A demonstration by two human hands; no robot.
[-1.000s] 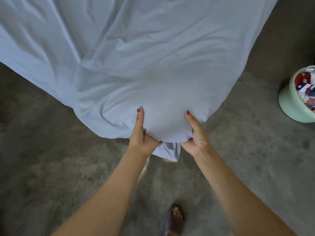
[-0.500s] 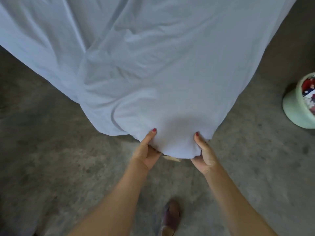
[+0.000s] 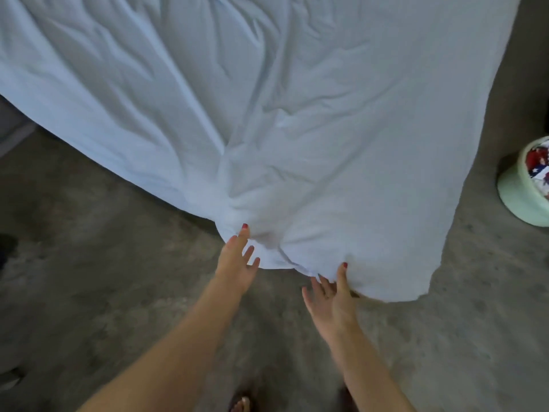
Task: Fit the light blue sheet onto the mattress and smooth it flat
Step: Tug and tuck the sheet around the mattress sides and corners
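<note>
The light blue sheet [image 3: 297, 120] covers the mattress corner in front of me, wrinkled, with folds running toward the near corner. The mattress itself is hidden under it. My left hand [image 3: 236, 261] is at the corner's left side, fingers spread and straight, fingertips touching the fabric's edge. My right hand [image 3: 331, 295] is at the lower edge of the corner, fingers spread, thumb and fingertips against the sheet. Neither hand grips the cloth.
Bare grey concrete floor [image 3: 104, 278] surrounds the corner. A pale green tub [image 3: 518, 191] with red, white and blue items stands on the floor at the right. My sandalled foot [image 3: 242, 404] shows at the bottom edge.
Both hands held the sheet corner underneath with thumbs on top; now they have let go and spread open. The view has pulled back and more of the sheet shows.
</note>
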